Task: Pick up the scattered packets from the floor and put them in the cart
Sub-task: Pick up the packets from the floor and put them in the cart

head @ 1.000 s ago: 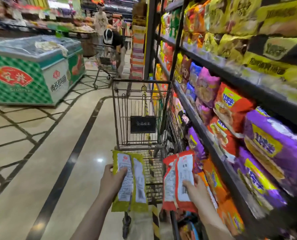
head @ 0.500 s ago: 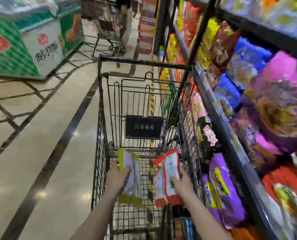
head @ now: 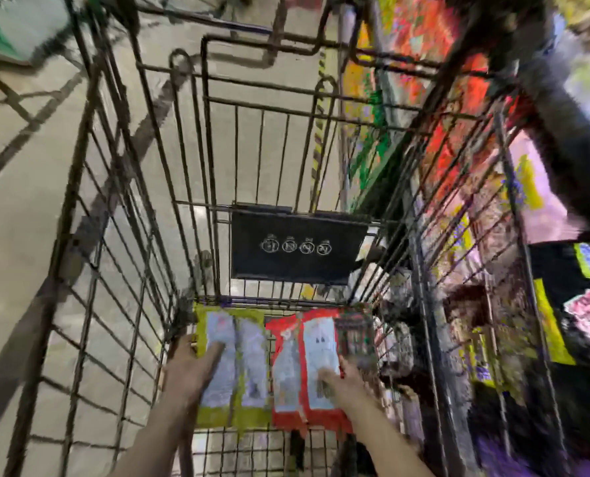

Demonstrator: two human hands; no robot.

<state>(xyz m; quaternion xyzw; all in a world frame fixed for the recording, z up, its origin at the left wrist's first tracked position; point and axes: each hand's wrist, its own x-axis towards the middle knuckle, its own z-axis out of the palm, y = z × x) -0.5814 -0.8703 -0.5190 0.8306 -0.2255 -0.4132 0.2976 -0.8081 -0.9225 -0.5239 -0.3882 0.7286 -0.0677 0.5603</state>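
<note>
1. Left hand deep inside the cart, thumb laid over the face of the yellow-green packets; fingers hidden behind them, so it reads as a grip on their left edge.
2. Right hand holds the red packets at their lower right, thumb on the white label; fingers out of sight underneath.
3. Both packet sets sit side by side, white backs up, long edges touching or nearly so. Yellow-green on the left, red on the right. Each looks like a pair, but blur makes the count uncertain.
4. Packets are low in the basket, at or just above the wire floor; cannot tell if they rest on it.
5. Top edges of the packets sit close to the cart's far wall, just below the black placard hanging on that wall.
6. Left edge of the yellow-green set is just beside the left wire wall; little room for the left hand on that side.
7. Right edge of the red set is near the right wire wall, with a narrow gap beside the right hand.
8. Wire floor shows bare on the near side of the packets, between the forearms.
9. Shelf of snack bags runs tight along the cart's right side; the tiled floor on the left is open.
10. Heavy motion blur throughout.
</note>
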